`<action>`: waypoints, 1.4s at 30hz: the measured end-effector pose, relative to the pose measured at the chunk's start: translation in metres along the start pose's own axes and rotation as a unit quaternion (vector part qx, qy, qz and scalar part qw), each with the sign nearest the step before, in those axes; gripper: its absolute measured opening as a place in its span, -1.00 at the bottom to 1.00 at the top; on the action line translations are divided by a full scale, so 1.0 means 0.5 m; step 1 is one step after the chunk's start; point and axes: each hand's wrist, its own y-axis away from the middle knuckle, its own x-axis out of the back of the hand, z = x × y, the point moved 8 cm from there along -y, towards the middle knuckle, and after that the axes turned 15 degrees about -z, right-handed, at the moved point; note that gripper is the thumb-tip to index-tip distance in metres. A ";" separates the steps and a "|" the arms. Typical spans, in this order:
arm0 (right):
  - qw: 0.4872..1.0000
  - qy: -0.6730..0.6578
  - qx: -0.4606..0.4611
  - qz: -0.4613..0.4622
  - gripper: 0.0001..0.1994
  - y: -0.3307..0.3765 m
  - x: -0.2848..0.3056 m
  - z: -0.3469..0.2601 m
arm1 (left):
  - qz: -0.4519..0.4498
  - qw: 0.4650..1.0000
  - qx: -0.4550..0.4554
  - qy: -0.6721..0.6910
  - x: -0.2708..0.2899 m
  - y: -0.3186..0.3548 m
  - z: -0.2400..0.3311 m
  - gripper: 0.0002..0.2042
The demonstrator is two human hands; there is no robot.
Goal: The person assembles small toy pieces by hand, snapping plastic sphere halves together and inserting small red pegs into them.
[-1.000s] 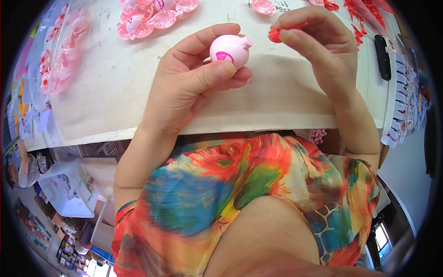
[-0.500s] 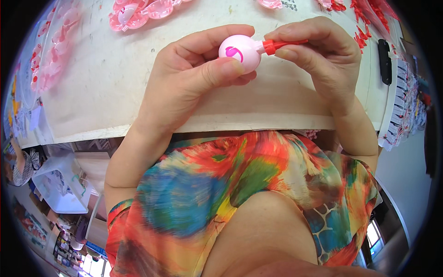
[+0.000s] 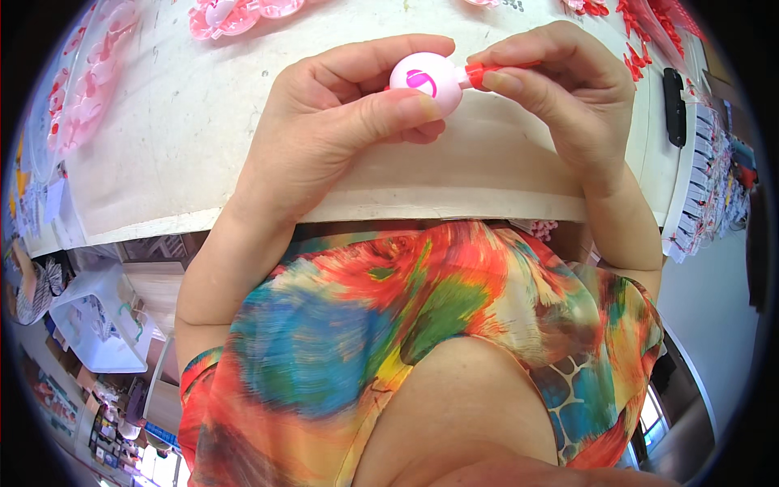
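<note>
A pale pink plastic ball (image 3: 428, 75) with a bright pink printed mark is held above the table between the thumb and fingers of my left hand (image 3: 349, 105). A short, narrow neck juts from its right side. My right hand (image 3: 568, 93) pinches a small red plastic piece (image 3: 476, 75), whose wider end meets that neck. Most of the red piece is hidden behind my right thumb and fingers. Whether it sits around the neck or only against its end, I cannot tell.
More pink plastic parts (image 3: 231, 16) lie at the table's far left, others in a clear bag (image 3: 93, 89) along its left edge. Red pieces (image 3: 637, 61) lie far right, near a black-handled tool (image 3: 674, 105). A white bin (image 3: 101, 316) stands left below the table (image 3: 162, 105).
Both hands have risen slightly in the picture, with the ball a little farther right. My right fingers have closed farther over the red piece, so less of it shows.
</note>
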 end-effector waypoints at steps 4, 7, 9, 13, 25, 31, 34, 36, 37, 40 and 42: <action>1.000 0.019 0.010 -0.010 -0.84 0.000 -0.003 -0.001 | 0.005 1.000 -0.008 -0.013 0.003 -0.001 0.002 -0.58; 0.985 0.130 0.101 -0.059 -0.81 -0.008 -0.009 -0.027 | -0.001 1.000 0.000 0.000 0.002 0.001 0.000 -0.58; 0.965 0.190 0.156 -0.095 -0.79 -0.008 -0.016 -0.042 | -0.003 1.000 0.008 0.007 0.002 0.000 -0.002 -0.58; 0.959 0.226 0.126 -0.113 -0.76 -0.010 -0.022 -0.042 | -0.001 1.000 0.016 0.009 0.001 -0.002 -0.005 -0.57; 0.959 0.194 -0.163 -0.128 -0.82 -0.003 -0.018 0.018 | 0.020 0.999 0.017 -0.024 0.002 -0.005 -0.006 -0.59; 0.951 0.282 -0.025 -0.127 -0.87 -0.017 -0.033 -0.008 | 0.012 0.999 0.026 -0.039 0.005 -0.006 -0.008 -0.61; 0.921 0.361 0.014 -0.144 -0.89 -0.020 -0.045 -0.021 | 0.004 0.999 0.032 -0.028 0.005 -0.004 -0.008 -0.60; 0.910 0.388 0.029 -0.143 -0.89 -0.019 -0.050 -0.028 | 0.000 0.999 0.036 -0.025 0.003 -0.004 -0.007 -0.60; 0.905 0.401 0.046 -0.138 -0.89 -0.018 -0.053 -0.034 | -0.002 0.999 0.038 -0.023 0.000 -0.002 -0.007 -0.60; 0.909 0.392 0.035 -0.139 -0.87 -0.016 -0.053 -0.030 | -0.002 0.999 0.039 -0.025 -0.001 0.001 -0.007 -0.61; 0.918 0.367 0.004 -0.147 -0.84 -0.020 -0.050 -0.011 | 0.002 0.999 0.043 -0.024 0.007 -0.002 -0.011 -0.61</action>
